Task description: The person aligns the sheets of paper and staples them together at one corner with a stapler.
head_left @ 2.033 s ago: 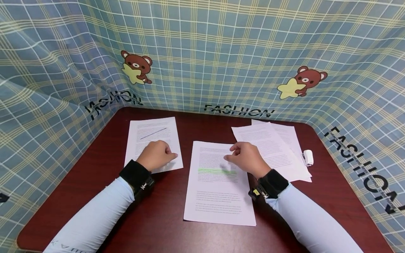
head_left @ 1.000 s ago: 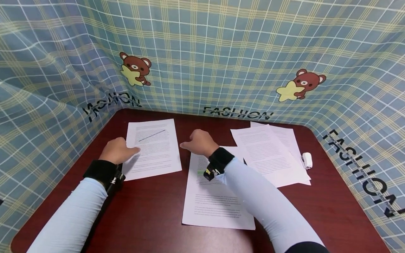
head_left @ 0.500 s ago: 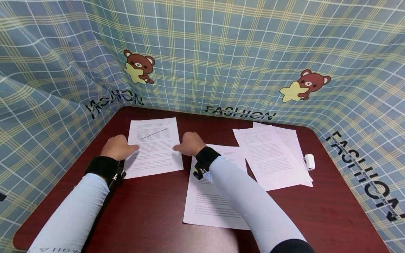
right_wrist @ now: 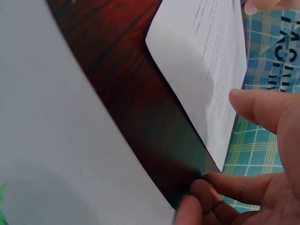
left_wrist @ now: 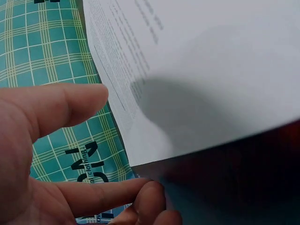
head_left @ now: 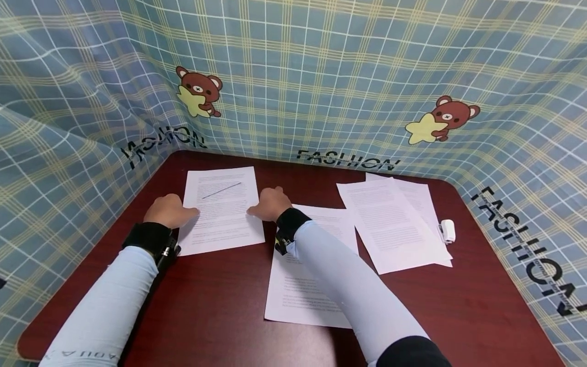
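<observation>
Near the tabletop's far-left corner, the sheet is newly being flanked by left hand and right hand, fingers unclosed.

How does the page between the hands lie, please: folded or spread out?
Spread out: in the head view the page shows all four corners and no fold.

Blue plaid fabric (bearing two bear prints and black "FASHION" lettering) lines the left, far and right edges of the reddish-brown table; far corners rounded.
</observation>
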The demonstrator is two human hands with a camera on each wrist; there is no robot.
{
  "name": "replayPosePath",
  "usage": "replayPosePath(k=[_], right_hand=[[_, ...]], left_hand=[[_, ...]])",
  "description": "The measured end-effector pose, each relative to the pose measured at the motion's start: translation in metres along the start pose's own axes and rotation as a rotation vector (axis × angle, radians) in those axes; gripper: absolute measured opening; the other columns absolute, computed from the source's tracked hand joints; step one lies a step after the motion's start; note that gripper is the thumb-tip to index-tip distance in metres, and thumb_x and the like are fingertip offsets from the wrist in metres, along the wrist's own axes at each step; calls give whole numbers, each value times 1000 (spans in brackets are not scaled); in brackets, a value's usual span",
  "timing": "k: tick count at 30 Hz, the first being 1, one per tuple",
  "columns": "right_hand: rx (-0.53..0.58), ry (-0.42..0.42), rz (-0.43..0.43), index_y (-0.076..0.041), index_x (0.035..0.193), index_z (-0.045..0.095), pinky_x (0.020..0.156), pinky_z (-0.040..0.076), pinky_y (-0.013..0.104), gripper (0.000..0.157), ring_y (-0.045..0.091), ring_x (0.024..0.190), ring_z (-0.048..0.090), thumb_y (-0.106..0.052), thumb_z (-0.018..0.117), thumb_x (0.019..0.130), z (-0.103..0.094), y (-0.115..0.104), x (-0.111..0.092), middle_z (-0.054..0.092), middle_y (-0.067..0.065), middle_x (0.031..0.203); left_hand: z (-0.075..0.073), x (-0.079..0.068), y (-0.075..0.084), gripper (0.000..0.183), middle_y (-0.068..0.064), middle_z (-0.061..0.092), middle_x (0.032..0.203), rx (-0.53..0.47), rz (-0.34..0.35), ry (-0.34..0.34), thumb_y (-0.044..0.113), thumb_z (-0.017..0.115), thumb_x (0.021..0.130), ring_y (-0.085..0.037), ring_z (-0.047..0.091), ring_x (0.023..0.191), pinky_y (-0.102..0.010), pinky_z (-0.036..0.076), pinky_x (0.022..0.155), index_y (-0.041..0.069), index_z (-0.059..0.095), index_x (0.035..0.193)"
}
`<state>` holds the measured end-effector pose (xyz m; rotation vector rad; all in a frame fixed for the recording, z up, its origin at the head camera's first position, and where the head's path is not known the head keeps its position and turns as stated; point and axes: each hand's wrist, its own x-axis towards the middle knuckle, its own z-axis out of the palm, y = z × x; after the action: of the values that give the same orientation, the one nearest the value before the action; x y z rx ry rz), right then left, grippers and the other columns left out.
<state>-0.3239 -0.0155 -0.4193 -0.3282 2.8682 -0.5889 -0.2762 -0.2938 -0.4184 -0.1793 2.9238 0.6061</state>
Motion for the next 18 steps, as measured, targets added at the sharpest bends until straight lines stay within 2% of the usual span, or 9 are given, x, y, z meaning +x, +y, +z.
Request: replayPosePath(k=[6, 9, 13, 18], right_hand=[[-30, -6, 12, -11, 91, 74, 71, 48, 34, 39, 21, 97, 50, -50, 75, 90, 4, -4, 9, 58, 7, 97], [-37, -16, -1, -12, 82, 72, 69, 47, 33, 39, 21, 96, 50, -50, 75, 90, 5, -6, 11, 59, 7, 97], [-34, -26, -41, -14, 66, 59, 68, 45, 31, 45, 21, 94, 52, -47, 74, 91, 5, -10, 9, 61, 7, 94], [-27, -14, -53, -16, 62, 54, 67, 44, 31, 47, 20, 92, 50, -46, 74, 92, 6, -14, 10, 60, 6, 91]], left_hand=[[0, 4, 0, 65, -26, 67, 102, -11, -11, -20, 44, 61, 92, -35, 59, 82, -40, 49, 65, -14, 60, 121], [3, 7, 2, 63, -26, 67, 103, -20, -24, -28, 43, 61, 92, -34, 59, 81, -39, 47, 63, -13, 60, 122], [5, 8, 5, 59, -26, 68, 103, -24, -33, -27, 41, 61, 92, -34, 59, 80, -39, 48, 62, -11, 62, 120], [2, 5, 8, 59, -29, 68, 107, -30, -41, -9, 40, 62, 91, -36, 59, 83, -40, 49, 65, -12, 62, 120]])
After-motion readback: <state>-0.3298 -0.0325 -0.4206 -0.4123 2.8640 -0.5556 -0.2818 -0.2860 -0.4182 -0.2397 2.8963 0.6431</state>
